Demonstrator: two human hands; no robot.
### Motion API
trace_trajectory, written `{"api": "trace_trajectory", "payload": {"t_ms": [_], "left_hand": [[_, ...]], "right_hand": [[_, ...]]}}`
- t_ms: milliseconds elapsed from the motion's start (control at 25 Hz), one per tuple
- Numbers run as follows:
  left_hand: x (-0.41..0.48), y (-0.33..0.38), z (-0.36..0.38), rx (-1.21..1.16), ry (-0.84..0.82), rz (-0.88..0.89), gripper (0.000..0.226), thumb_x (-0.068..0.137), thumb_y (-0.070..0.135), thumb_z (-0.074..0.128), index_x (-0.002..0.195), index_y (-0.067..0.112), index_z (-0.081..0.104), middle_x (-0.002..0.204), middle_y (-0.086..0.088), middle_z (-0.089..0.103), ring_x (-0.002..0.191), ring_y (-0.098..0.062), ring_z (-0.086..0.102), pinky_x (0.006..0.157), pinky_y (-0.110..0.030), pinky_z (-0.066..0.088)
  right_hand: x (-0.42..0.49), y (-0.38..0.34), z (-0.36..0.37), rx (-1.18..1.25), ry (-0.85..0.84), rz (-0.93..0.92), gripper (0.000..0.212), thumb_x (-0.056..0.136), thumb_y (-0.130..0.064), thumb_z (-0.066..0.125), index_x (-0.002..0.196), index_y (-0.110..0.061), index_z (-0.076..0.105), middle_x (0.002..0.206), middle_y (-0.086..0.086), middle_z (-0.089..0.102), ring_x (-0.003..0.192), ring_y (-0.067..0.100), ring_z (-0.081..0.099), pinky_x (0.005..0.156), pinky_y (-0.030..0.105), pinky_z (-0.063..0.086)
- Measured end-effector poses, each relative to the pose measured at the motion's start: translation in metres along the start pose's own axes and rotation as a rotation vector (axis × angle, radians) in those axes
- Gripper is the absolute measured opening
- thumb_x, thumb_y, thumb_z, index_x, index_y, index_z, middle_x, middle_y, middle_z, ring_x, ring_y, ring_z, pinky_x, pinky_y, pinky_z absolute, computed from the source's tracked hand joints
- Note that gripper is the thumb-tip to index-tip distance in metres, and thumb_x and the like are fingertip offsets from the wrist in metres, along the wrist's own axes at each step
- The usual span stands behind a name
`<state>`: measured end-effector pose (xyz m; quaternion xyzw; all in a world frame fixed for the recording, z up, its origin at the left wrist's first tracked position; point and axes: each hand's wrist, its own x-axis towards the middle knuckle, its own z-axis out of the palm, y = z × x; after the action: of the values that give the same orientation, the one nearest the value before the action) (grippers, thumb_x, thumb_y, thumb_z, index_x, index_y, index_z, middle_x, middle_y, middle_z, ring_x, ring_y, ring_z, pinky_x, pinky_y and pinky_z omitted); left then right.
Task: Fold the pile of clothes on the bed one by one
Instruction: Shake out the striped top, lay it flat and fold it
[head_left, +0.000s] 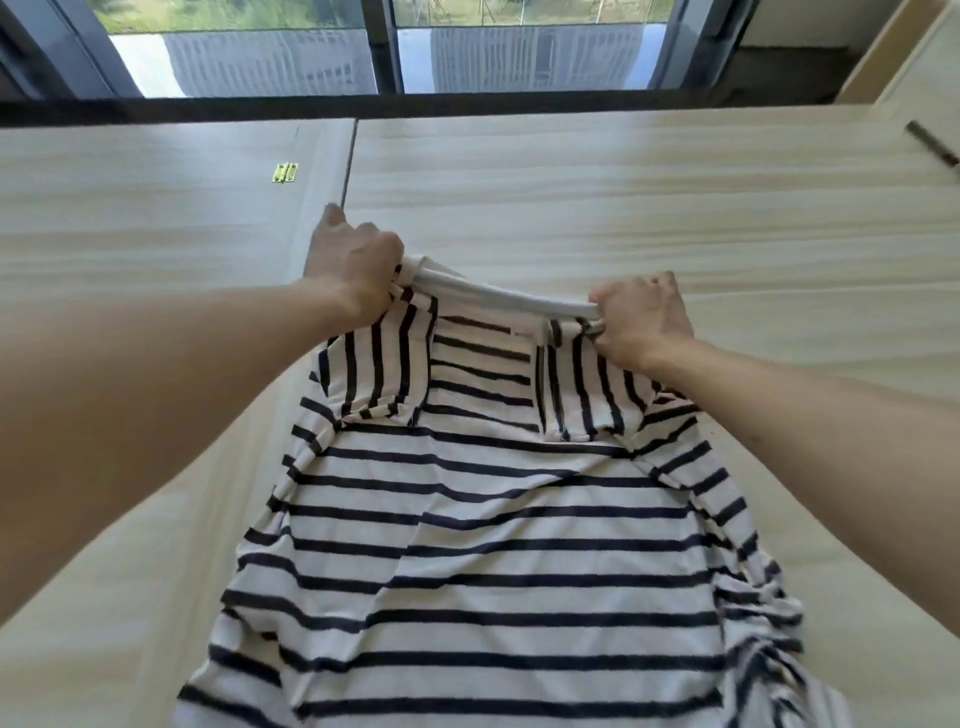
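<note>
gripping the striped shirt by its white top edge, with the left hand curled tight round one end and the right hand pinching the other. lying spread on the pale wood-grain surface, from those hands down to the near edge of view, with both short sleeves folded inward over the body. beyond, a small brass hinge on the left panel and a window along the far side.
</note>
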<state>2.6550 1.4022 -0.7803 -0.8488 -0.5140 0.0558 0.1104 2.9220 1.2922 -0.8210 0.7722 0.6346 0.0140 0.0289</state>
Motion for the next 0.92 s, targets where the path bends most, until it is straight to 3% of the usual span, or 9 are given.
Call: {"api": "trace_trajectory", "payload": {"t_ms": [120,240,320,440,520,640,720,800,920], "left_hand": [[-0.004,-0.014,-0.063,-0.019,0.122,-0.012,0.008,0.090,0.018,0.062,0.083,0.015,0.063,0.065,-0.004,0.046,0.079,-0.027,0.052,0.106,-0.047,0.035],[-0.019,-0.024,-0.116,-0.105,0.235,0.005,0.005,0.093,0.005,0.055,0.094,0.007,0.060,0.078,-0.014,0.048,0.081,-0.031,0.048,0.082,-0.045,0.043],[-0.041,-0.029,-0.137,-0.170,0.269,0.069,0.014,0.093,-0.001,0.053,0.102,0.006,0.060,0.083,-0.017,0.053,0.079,-0.030,0.047,0.075,-0.046,0.041],[-0.092,-0.032,-0.143,-0.234,0.254,0.188,0.014,0.094,0.003,0.055,0.106,0.008,0.059,0.080,-0.015,0.056,0.073,-0.034,0.053,0.067,-0.042,0.041],[-0.137,-0.029,-0.137,-0.262,0.193,0.240,0.010,0.093,0.008,0.055,0.102,0.011,0.056,0.074,-0.012,0.052,0.066,-0.033,0.050,0.062,-0.039,0.038],[-0.207,-0.019,-0.111,-0.311,0.096,0.310,0.005,0.088,0.009,0.054,0.092,0.011,0.055,0.077,-0.017,0.064,0.063,-0.036,0.058,0.057,-0.035,0.033],[-0.256,-0.011,-0.085,-0.341,0.012,0.370,0.015,0.080,0.000,0.059,0.089,0.012,0.058,0.080,-0.011,0.069,0.064,-0.034,0.064,0.054,-0.032,0.033],[-0.303,-0.004,-0.057,-0.347,-0.096,0.440,0.025,0.074,-0.004,0.064,0.088,0.017,0.061,0.080,-0.003,0.068,0.063,-0.027,0.066,0.048,-0.029,0.040],[-0.361,0.010,-0.021,-0.339,-0.321,0.575,0.025,0.078,0.006,0.067,0.092,0.025,0.062,0.087,0.008,0.065,0.076,-0.014,0.066,0.057,-0.028,0.054]], "right_hand": [[-0.003,0.008,-0.060,-0.034,0.244,0.025,0.021,0.079,-0.002,0.056,0.092,-0.014,0.066,0.086,0.009,0.058,0.088,0.031,0.054,0.087,0.041,0.037],[-0.006,0.009,-0.112,-0.032,0.419,-0.014,0.015,0.084,-0.010,0.060,0.092,-0.004,0.070,0.100,0.015,0.058,0.098,0.034,0.051,0.088,0.043,0.038],[-0.022,0.008,-0.138,0.026,0.427,-0.115,0.020,0.087,-0.023,0.059,0.083,-0.006,0.068,0.092,0.014,0.060,0.090,0.031,0.052,0.088,0.042,0.036],[-0.077,0.009,-0.155,0.149,0.374,-0.263,0.020,0.080,-0.029,0.049,0.064,-0.017,0.051,0.060,0.006,0.048,0.064,0.028,0.041,0.084,0.040,0.036],[-0.125,0.007,-0.153,0.196,0.306,-0.264,0.017,0.076,-0.029,0.050,0.063,-0.020,0.045,0.051,0.005,0.043,0.057,0.028,0.040,0.069,0.037,0.038],[-0.198,-0.004,-0.126,0.213,0.208,-0.211,0.018,0.073,-0.021,0.065,0.067,-0.018,0.049,0.053,0.013,0.054,0.051,0.035,0.054,0.053,0.034,0.040],[-0.251,-0.013,-0.103,0.249,0.139,-0.222,0.009,0.072,-0.021,0.060,0.068,-0.016,0.054,0.057,0.011,0.061,0.053,0.035,0.061,0.050,0.030,0.038],[-0.304,-0.022,-0.079,0.306,0.047,-0.288,0.011,0.070,-0.026,0.047,0.066,-0.017,0.052,0.056,0.005,0.061,0.051,0.031,0.060,0.049,0.027,0.031],[-0.367,-0.031,-0.040,0.252,-0.232,-0.430,0.019,0.069,-0.032,0.066,0.071,-0.020,0.051,0.062,-0.002,0.062,0.058,0.028,0.064,0.047,0.030,0.038]]}}
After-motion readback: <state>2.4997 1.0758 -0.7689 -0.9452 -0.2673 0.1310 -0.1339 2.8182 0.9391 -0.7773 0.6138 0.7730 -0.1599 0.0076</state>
